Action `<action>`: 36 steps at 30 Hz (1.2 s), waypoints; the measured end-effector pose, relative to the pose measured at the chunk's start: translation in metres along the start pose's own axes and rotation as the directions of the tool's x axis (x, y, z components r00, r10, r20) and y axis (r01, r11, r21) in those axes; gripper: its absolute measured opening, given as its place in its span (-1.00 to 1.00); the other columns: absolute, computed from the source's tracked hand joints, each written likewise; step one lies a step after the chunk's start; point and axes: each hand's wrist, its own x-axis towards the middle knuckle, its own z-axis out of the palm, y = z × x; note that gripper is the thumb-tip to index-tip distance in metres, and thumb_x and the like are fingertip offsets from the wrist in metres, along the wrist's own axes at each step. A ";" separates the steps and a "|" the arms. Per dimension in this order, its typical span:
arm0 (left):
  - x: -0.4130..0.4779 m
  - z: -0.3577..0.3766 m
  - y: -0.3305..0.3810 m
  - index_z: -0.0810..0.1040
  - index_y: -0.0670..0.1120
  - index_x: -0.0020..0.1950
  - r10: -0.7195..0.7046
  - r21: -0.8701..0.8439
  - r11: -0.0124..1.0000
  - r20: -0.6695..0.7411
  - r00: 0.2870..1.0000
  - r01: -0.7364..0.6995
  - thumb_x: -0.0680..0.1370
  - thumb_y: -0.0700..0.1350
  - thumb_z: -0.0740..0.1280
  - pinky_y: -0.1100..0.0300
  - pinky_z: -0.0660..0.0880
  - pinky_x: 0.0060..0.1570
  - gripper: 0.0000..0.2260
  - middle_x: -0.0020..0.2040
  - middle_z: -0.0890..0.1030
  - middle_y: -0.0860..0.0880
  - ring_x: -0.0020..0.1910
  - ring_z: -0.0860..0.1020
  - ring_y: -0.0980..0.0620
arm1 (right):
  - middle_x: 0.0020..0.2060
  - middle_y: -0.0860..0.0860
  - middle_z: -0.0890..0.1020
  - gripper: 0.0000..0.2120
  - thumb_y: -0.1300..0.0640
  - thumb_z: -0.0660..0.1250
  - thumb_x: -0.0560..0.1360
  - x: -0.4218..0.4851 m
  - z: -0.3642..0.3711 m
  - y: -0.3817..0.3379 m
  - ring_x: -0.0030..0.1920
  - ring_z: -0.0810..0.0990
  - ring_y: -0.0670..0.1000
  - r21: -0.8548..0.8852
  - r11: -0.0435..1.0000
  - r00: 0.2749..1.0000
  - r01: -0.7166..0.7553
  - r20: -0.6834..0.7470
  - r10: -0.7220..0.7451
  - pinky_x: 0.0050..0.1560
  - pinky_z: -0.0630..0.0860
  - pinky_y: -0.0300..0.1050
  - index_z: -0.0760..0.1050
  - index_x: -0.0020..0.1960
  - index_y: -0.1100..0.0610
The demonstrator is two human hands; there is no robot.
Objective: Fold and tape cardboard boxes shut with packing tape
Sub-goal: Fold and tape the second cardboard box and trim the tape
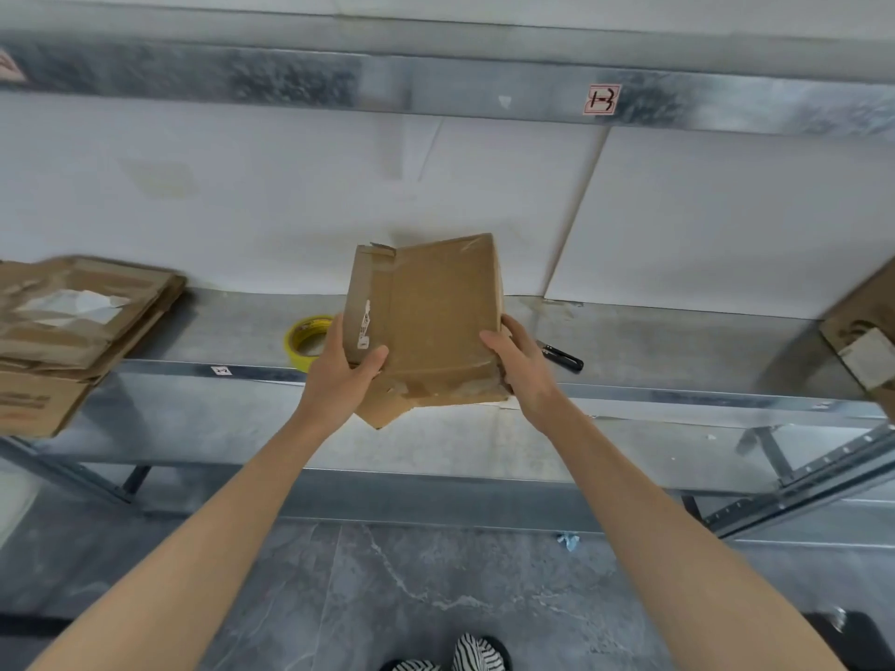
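Observation:
A worn brown cardboard box (436, 312), flattened or nearly so, is held upright over the front edge of a metal shelf. My left hand (346, 368) grips its lower left side, thumb across the front face. My right hand (516, 363) grips its lower right edge. A torn white label runs down the box's left panel, and loose flaps hang below it. A yellow roll of packing tape (305, 341) lies on the shelf just left of the box, partly hidden by my left hand.
A black-handled cutter (562, 355) lies on the metal shelf (678, 351) right of the box. A stack of flattened cardboard (72, 322) fills the shelf's left end, and more cardboard (862, 331) leans at the right edge. A shelf beam (436, 84) runs overhead.

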 end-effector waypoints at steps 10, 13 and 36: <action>0.000 0.017 0.016 0.18 0.05 0.52 0.223 0.061 0.974 -0.079 0.972 -0.219 0.61 -0.19 0.18 0.13 0.46 -0.31 -0.51 -0.24 0.58 -0.08 -0.35 0.50 0.03 | 0.31 0.09 0.45 -0.36 0.45 0.05 0.49 -0.003 -0.003 0.009 0.18 0.49 0.06 -0.364 0.927 0.995 0.091 -0.004 -0.099 0.01 0.48 -0.18 0.19 0.50 0.03; 0.002 0.026 0.029 0.10 0.10 0.54 0.273 0.167 0.952 -0.084 0.958 -0.256 0.62 -0.12 0.18 0.06 0.49 -0.37 -0.48 -0.30 0.56 -0.08 -0.38 0.51 -0.06 | 0.44 0.05 0.29 -0.43 0.39 0.09 0.52 -0.004 0.003 0.006 0.31 0.40 0.11 -0.660 0.707 0.959 0.253 0.072 -0.275 0.18 0.38 -0.21 0.23 0.49 0.07; -0.020 0.070 0.073 0.31 0.04 0.44 0.339 0.047 0.921 0.395 0.854 -0.387 0.63 -0.12 0.19 0.13 0.47 0.25 -0.63 0.30 0.50 0.10 0.22 0.51 0.09 | -0.06 0.13 0.63 -0.55 0.24 0.23 0.57 -0.016 -0.009 -0.043 -0.04 0.65 0.10 -0.085 0.980 0.983 0.178 -0.033 -0.181 -0.17 0.65 -0.06 0.28 0.41 -0.04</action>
